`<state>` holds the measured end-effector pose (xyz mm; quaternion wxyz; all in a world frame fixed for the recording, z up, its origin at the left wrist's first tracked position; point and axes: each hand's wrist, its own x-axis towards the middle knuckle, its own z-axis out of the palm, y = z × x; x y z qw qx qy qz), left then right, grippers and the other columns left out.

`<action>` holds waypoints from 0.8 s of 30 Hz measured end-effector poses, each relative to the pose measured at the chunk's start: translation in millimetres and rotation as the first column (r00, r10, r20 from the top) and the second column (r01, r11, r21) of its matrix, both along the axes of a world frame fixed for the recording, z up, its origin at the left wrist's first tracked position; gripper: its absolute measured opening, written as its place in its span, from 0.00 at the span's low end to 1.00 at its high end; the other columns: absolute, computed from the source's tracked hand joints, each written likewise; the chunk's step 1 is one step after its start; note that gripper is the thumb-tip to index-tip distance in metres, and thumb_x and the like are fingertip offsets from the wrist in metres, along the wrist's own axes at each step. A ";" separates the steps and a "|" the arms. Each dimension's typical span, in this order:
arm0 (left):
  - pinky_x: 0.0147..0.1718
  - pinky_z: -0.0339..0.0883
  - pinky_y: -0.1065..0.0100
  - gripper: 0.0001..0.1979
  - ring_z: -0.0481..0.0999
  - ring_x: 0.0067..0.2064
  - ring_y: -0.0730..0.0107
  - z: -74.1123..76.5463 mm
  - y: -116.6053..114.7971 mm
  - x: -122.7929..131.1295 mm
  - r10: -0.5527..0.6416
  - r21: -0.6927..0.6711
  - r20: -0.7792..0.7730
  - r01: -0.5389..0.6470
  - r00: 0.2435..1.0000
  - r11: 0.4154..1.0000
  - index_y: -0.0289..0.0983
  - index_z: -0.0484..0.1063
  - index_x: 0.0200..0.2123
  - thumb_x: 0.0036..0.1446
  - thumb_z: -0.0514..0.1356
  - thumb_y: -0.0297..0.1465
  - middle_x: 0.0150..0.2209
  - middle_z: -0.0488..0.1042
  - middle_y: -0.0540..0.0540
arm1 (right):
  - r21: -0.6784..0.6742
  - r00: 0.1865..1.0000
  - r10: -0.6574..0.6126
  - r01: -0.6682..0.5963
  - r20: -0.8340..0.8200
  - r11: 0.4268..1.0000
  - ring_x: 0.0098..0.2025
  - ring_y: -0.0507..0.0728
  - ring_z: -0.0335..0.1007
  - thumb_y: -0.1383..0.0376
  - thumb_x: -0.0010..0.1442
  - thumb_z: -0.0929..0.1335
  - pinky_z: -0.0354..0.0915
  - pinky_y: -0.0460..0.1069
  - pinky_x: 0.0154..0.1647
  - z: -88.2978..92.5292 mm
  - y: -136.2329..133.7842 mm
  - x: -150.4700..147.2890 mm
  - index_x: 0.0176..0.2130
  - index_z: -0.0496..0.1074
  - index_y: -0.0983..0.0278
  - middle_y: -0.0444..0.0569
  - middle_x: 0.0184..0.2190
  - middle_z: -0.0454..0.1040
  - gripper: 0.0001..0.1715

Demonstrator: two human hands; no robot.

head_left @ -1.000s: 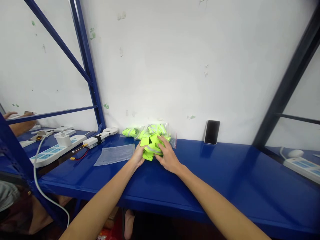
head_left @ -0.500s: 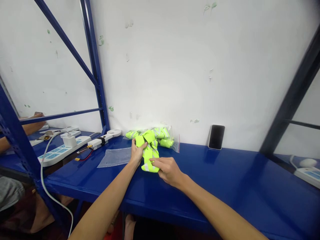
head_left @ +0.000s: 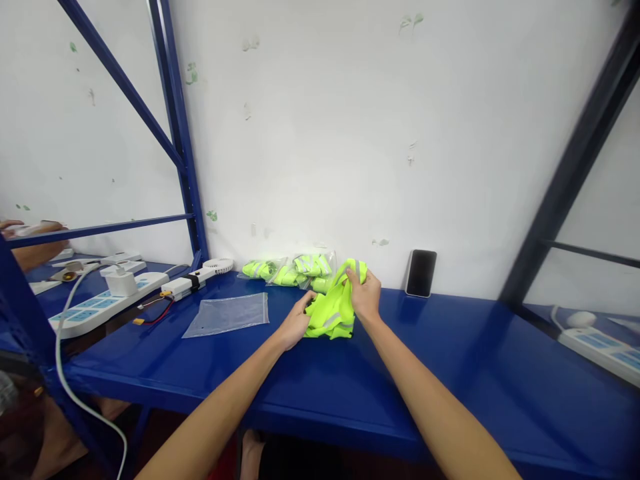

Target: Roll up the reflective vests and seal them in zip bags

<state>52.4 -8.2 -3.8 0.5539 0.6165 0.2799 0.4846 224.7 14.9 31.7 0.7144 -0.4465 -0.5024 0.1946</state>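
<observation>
Glossy blue metal worktop ran along a scuffed white wall, framed by dark blue shelving uprights. A black phone leaned upright against the wall, right of the hands. At the wall stood a heap of clear bags packed with yellow-green pieces. An empty clear zip bag lay flat, left of the hands. Further left: a small white fan, a white power strip with a charger plugged in, red and black wires. Another power strip sat at far right.

Both forearms reached forward from the bottom edge. The neon yellow-green vest, with grey reflective bands, lay bunched on the worktop between the hands, just in front of the bag heap. Left hand rested low at its left edge, fingers closed on the cloth. Right hand was raised, fingers pinching the vest's upper edge and lifting it.

Another person's hand showed at far left, behind a rail.

No writing legible anywhere.
</observation>
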 end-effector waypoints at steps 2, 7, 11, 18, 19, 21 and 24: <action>0.28 0.66 0.71 0.15 0.73 0.30 0.69 -0.7 -3.6 1.1 -0.075 -0.071 0.017 0.076 0.997 0.995 0.38 0.67 0.35 0.41 0.64 0.24 0.32 0.73 0.50 | -0.051 0.999 0.049 -0.049 0.005 0.998 0.23 0.55 0.66 0.49 0.53 0.68 0.62 0.48 0.25 -8.1 8.3 5.2 0.29 0.72 0.66 0.47 0.22 0.74 0.21; 0.26 0.65 0.72 0.14 0.71 0.26 0.72 -3.7 -5.5 -0.7 -0.148 -0.196 0.097 0.164 0.984 0.967 0.38 0.67 0.34 0.42 0.66 0.27 0.28 0.70 0.52 | -0.156 0.985 0.000 0.027 0.172 0.987 0.26 0.56 0.67 0.48 0.51 0.68 0.59 0.47 0.26 -32.1 16.2 6.6 0.28 0.74 0.68 0.48 0.24 0.76 0.24; 0.28 0.63 0.74 0.12 0.70 0.27 0.75 -7.1 -4.6 -0.2 -0.048 -0.165 0.202 0.082 0.978 0.983 0.36 0.69 0.33 0.43 0.66 0.30 0.28 0.71 0.53 | -0.279 0.988 0.018 0.025 0.150 0.960 0.28 0.56 0.67 0.51 0.48 0.69 0.58 0.47 0.27 -44.9 16.3 -1.6 0.25 0.73 0.67 0.47 0.24 0.75 0.20; 0.36 0.69 0.68 0.21 0.76 0.36 0.64 -6.0 -3.4 2.0 0.147 -0.346 0.310 -0.032 0.939 0.938 0.34 0.70 0.36 0.50 0.61 0.47 0.32 0.75 0.47 | -0.429 0.979 -0.029 -0.063 -0.203 0.901 0.22 0.53 0.64 0.62 0.39 0.73 0.59 0.46 0.22 -53.0 20.3 -15.8 0.33 0.66 0.63 0.39 0.19 0.68 0.20; 0.36 0.69 0.67 0.23 0.76 0.36 0.63 -5.4 -3.5 1.8 0.135 -0.346 0.285 -0.029 0.949 0.938 0.35 0.70 0.38 0.51 0.60 0.49 0.33 0.76 0.46 | -0.431 0.974 -0.041 -0.061 -0.223 0.900 0.21 0.53 0.64 0.63 0.39 0.73 0.60 0.46 0.22 -53.4 21.2 -15.4 0.36 0.66 0.62 0.39 0.20 0.68 0.23; 0.34 0.71 0.66 0.23 0.77 0.35 0.64 -4.1 -5.1 1.2 0.026 -0.268 0.213 0.033 0.977 0.963 0.36 0.68 0.41 0.49 0.63 0.47 0.36 0.76 0.46 | -0.422 0.959 -0.042 -0.084 -0.281 0.903 0.22 0.54 0.66 0.65 0.39 0.72 0.62 0.46 0.23 -54.2 23.7 -12.1 0.40 0.65 0.61 0.39 0.21 0.70 0.26; 0.29 0.72 0.67 0.24 0.76 0.32 0.67 -2.0 -11.5 2.7 -0.151 -0.143 0.112 0.166 0.982 0.976 0.38 0.64 0.41 0.43 0.70 0.36 0.37 0.74 0.48 | -0.404 0.933 -0.013 -0.143 -0.359 0.903 0.23 0.54 0.68 0.68 0.39 0.71 0.63 0.47 0.23 -54.8 29.4 -2.5 0.38 0.68 0.61 0.40 0.22 0.72 0.23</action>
